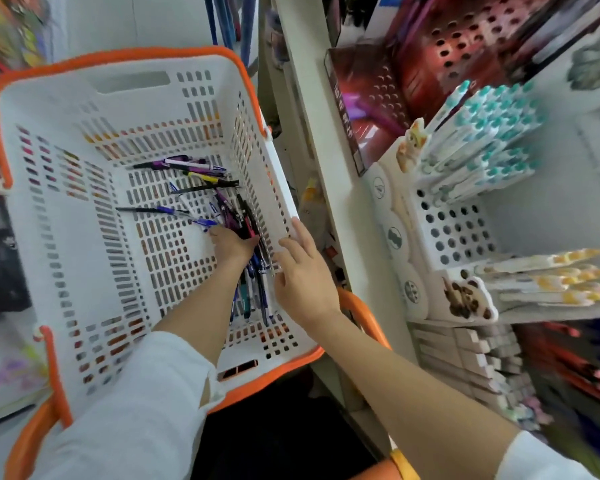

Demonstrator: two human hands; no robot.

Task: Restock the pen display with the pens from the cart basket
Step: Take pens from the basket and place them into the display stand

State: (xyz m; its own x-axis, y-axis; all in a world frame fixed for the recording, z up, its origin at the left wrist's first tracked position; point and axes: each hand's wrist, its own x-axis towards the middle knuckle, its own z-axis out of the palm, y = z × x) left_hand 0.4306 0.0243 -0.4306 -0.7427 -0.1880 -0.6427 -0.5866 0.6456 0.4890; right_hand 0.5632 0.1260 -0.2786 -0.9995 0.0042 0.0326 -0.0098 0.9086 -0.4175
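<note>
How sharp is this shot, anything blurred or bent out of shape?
Head view: light is even, no glare or hard shadows; the pens in the basket are fairly sharp; the frame edges smear, worst on the teal-capped pens at right; the wide angle bows the basket's orange rim.

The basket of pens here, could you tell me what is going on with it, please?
A person is restocking. Their left hand reaches down into the loose pens piled along the right wall of the white basket; whether it grips any is hidden. Their right hand rests flat on that wall. The pen display beside it holds teal-capped pens and yellow-tipped pens.
</note>
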